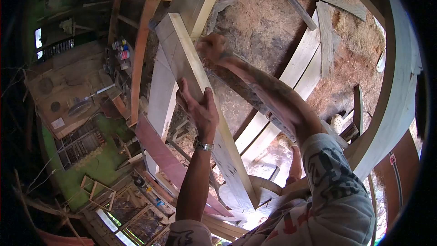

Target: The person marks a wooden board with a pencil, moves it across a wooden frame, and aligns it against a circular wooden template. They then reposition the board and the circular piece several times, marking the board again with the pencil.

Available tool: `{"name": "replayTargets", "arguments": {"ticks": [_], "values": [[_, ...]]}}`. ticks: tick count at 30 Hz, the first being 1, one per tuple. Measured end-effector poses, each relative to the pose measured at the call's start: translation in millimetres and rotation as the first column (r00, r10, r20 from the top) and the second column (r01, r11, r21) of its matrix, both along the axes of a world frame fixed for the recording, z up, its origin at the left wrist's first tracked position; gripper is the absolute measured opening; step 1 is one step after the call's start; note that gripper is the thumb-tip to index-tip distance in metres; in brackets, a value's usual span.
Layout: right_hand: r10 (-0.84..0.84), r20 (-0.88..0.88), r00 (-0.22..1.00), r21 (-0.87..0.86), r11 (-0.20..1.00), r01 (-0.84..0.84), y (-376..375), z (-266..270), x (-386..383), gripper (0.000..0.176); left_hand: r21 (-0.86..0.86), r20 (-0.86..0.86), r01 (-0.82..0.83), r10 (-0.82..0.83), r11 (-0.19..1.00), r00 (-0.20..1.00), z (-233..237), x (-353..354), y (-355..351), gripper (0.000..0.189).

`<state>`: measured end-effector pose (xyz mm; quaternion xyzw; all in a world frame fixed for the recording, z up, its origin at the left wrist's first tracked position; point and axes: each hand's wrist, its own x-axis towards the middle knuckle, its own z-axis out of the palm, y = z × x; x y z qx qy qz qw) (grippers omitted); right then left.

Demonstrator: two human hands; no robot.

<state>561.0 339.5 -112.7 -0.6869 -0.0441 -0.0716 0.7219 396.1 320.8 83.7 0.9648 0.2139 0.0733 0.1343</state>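
A long pale wooden plank (180, 50) runs from the top centre down to the lower middle of the head view. My left hand (199, 107), with a metal watch on its wrist, grips the plank's left edge about midway along. My right hand (211, 45) is blurred and lies on the plank's right edge further up, its fingers curled over the wood. Both arms reach out from patterned short sleeves at the bottom.
A second plank (160, 95) lies to the left under the held one. A cluttered workbench (68, 91) with small cans (122, 50) stands at the left. More boards (314, 54) rest on the sawdust floor at right. A curved wooden piece (396, 86) arcs along the right.
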Motion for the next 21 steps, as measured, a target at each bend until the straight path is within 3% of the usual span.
{"name": "replayTargets", "arguments": {"ticks": [2,5,8,9,13,16,19,21], "values": [[0.123,-0.284,0.951,0.174,0.982,-0.075,-10.9,-17.9,6.7,0.039,0.044,-0.005,0.007,-0.007,0.999,1.000,-0.5,-0.2,-0.4,0.074],[0.130,-0.374,0.918,0.324,0.946,-0.002,-58.8,7.8,13.1,0.037,0.028,-0.011,-0.023,0.023,0.999,1.000,2.1,0.6,-4.5,0.073],[0.216,-0.379,0.900,0.146,0.974,-0.172,-68.8,10.7,5.0,0.034,0.032,0.000,-0.014,0.014,0.999,1.000,1.4,-0.7,-1.8,0.073],[0.219,-0.283,0.934,0.226,0.961,-0.157,-41.4,-17.1,2.8,0.031,0.040,0.005,0.000,0.000,0.999,1.000,-0.3,-0.5,-1.2,0.073],[0.228,-0.162,0.960,-0.121,0.961,-0.249,-31.0,22.0,2.3,0.036,0.023,-0.001,-0.008,0.008,1.000,1.000,1.9,-0.6,-3.6,0.072],[0.320,-0.203,0.925,-0.023,0.943,-0.331,-41.3,34.5,8.6,0.040,0.015,0.018,0.012,-0.012,1.000,1.000,0.7,0.9,-3.0,0.072],[0.165,-0.213,0.963,0.004,0.986,-0.168,-40.9,19.5,17.6,0.034,0.002,0.005,0.006,-0.006,1.000,1.000,2.4,0.5,-2.9,0.073],[0.193,-0.392,0.899,0.316,0.946,-0.065,-49.4,18.2,25.7,0.034,0.011,-0.006,0.001,-0.001,1.000,1.000,1.1,-0.9,-1.7,0.076]]}}
